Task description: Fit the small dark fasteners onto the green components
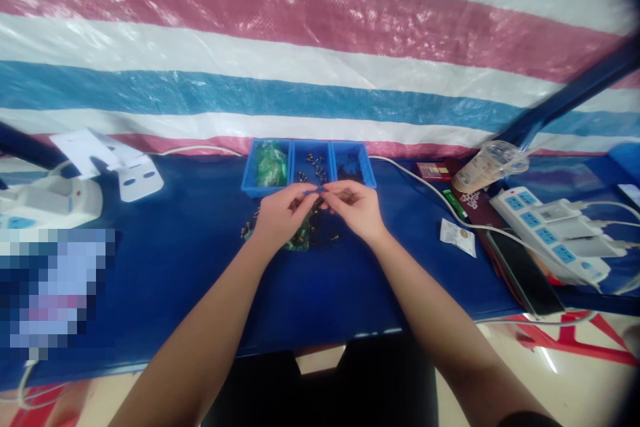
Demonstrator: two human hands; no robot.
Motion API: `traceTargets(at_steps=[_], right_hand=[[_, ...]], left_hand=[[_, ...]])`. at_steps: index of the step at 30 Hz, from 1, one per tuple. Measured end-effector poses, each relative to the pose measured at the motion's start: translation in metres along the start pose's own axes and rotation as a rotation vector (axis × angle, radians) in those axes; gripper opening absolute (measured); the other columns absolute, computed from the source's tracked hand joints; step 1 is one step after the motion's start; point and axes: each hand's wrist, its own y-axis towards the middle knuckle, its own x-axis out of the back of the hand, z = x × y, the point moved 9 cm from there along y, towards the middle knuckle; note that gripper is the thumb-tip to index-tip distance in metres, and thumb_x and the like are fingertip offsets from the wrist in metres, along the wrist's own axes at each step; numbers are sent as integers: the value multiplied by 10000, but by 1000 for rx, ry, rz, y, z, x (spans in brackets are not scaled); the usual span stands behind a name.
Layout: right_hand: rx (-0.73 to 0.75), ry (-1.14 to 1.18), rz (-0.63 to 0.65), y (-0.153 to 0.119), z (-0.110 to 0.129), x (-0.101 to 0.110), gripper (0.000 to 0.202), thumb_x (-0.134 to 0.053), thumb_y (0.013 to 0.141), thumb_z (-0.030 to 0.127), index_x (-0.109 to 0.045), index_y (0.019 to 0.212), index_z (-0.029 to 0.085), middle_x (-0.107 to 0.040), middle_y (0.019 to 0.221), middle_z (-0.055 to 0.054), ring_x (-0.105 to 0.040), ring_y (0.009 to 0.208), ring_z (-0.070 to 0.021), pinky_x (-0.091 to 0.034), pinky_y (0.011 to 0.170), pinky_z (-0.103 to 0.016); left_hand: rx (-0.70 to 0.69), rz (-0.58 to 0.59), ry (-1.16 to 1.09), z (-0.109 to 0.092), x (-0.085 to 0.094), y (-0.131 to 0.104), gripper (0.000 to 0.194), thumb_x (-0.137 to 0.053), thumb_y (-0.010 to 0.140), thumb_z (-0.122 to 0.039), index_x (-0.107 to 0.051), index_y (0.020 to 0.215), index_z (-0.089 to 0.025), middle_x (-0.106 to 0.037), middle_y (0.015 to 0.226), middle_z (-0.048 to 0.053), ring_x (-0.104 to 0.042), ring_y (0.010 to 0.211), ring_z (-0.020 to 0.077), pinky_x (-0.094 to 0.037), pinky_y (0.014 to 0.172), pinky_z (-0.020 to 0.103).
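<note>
My left hand (283, 213) and my right hand (359, 208) meet over the middle of the blue table, fingertips pinched close together. Whatever lies between the fingertips is too small to make out. Just beyond them stands a blue tray (247, 180) with three compartments. A green plastic bag (271, 165) fills its left compartment, small metallic parts (320, 175) lie in the middle one, and dark thin parts (351, 172) in the right one. Beneath my hands are more small loose parts (334, 237) and green plastic bits (299, 241), partly hidden.
At right are a tilted plastic drink cup (483, 167), a red box (433, 171), a white packet (458, 237), a phone (525, 270) and a power strip (547, 233). White brackets (140, 177) and a blurred-out device (65, 290) are at left. Striped sheeting (300, 27) hangs behind.
</note>
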Motion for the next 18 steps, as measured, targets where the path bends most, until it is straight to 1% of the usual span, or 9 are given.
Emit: traceTargets(at_steps=[4, 13, 18], right_hand=[[-13, -14, -1, -1, 0, -1, 205, -822, 764, 317, -748, 911, 195, -765, 782, -22, -738, 666, -150, -574, 563, -268], [-3, -21, 6, -1, 1, -1, 201, -813, 774, 308, -746, 929, 199, -763, 784, -18, -740, 672, -151, -577, 573, -272], [-14, -34, 6, -2, 0, -1, 210, -811, 776, 326, -746, 928, 197, -764, 789, -22, -736, 673, -152, -577, 572, -276]], left_hand=[[-9, 9, 0, 0, -1, 0, 200, -635, 948, -347, -764, 1005, -204, -754, 805, -2, -657, 661, 104, -508, 682, 209], [6, 44, -2, 1, -3, -1, 226, -611, 967, -371, -756, 1025, -207, -754, 801, -4, -668, 661, 106, -503, 679, 221], [7, 12, 7, 2, -1, -1, 232, -634, 949, -372, -753, 1068, -212, -745, 799, -10, -643, 632, 96, -501, 655, 211]])
